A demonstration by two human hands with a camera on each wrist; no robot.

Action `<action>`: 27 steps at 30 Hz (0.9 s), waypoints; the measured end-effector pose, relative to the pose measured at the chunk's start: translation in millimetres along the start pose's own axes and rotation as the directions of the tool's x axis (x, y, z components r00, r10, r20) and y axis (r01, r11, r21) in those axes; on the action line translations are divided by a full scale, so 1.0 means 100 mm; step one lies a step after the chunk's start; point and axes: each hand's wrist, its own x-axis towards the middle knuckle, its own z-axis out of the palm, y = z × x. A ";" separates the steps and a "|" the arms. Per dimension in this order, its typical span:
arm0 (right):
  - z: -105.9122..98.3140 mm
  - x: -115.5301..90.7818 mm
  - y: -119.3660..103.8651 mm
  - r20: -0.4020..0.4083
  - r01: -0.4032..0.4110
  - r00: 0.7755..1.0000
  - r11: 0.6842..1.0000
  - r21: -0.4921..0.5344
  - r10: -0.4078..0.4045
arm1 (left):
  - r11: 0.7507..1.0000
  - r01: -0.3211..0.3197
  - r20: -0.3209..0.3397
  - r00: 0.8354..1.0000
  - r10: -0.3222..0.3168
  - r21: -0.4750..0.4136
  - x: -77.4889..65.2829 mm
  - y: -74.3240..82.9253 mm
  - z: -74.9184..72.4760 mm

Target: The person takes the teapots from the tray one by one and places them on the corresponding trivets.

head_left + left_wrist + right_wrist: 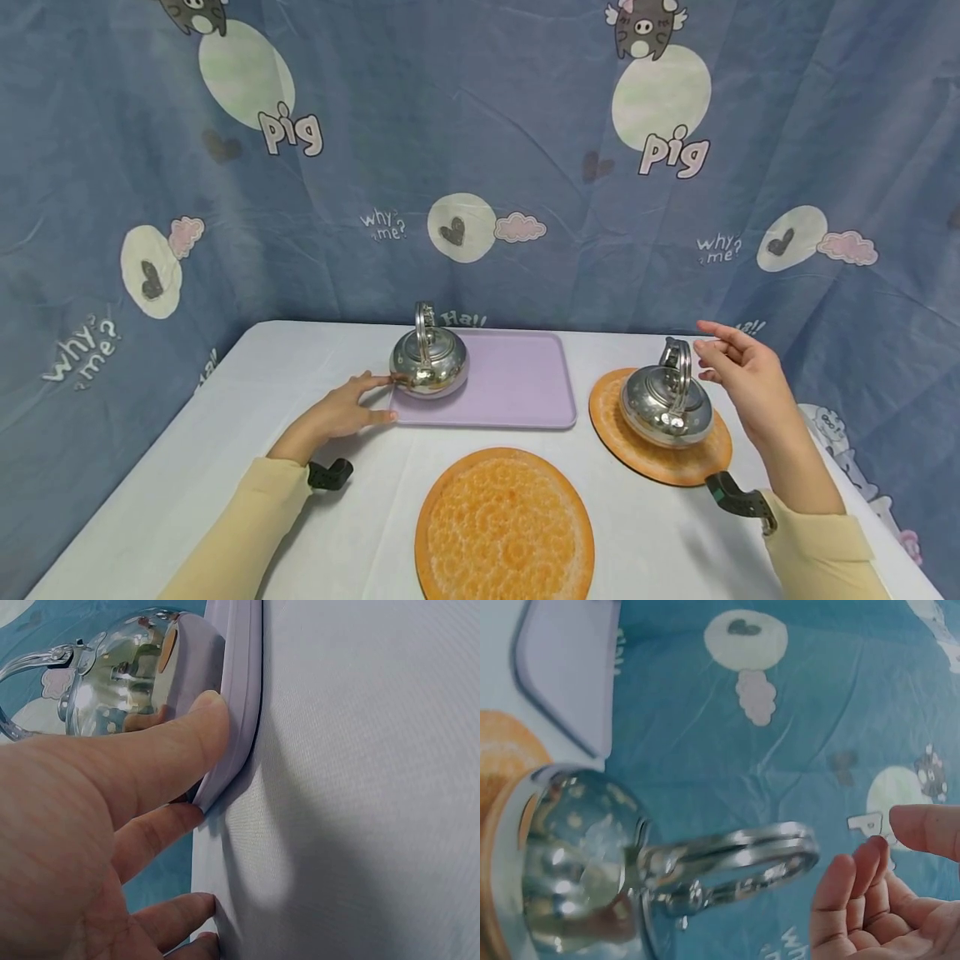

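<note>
A shiny steel teapot (429,362) with a raised loop handle stands on the left part of a lilac tray (517,379). At that tray's front left corner rests my left hand (345,407), fingers spread. In the left wrist view, its thumb lies along the tray's rim close to the teapot (124,679), with the index fingertip at the corner. A second steel teapot (666,404) sits on an orange round placemat (609,417) at the right. Just beside its raised handle (735,859) is my right hand (750,379), holding nothing, its fingers loosely bent and apart from the metal.
Another round orange placemat (506,529) lies at the front middle of the white-covered table (360,533). Behind the table hangs a blue patterned cloth (480,125), which also comes down along both sides.
</note>
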 end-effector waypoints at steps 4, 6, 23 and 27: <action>0.05 0.01 -0.08 -0.005 0.034 0.999 0.997 0.063 -0.034 | 1.000 -0.006 -0.006 1.000 0.006 -0.009 0.00 0.01 0.00; 0.09 0.02 -0.13 0.000 0.041 0.999 0.998 0.054 -0.041 | 1.000 -0.005 -0.004 1.000 0.005 -0.013 0.00 0.01 0.00; 0.44 0.15 -0.51 0.174 0.034 0.984 0.999 -0.003 -0.033 | 1.000 0.003 -0.001 1.000 -0.003 -0.003 -0.01 0.03 -0.02; 0.56 0.19 -0.58 0.214 0.019 0.977 1.000 0.001 -0.019 | 1.000 0.006 -0.004 1.000 -0.006 -0.004 -0.01 0.01 -0.01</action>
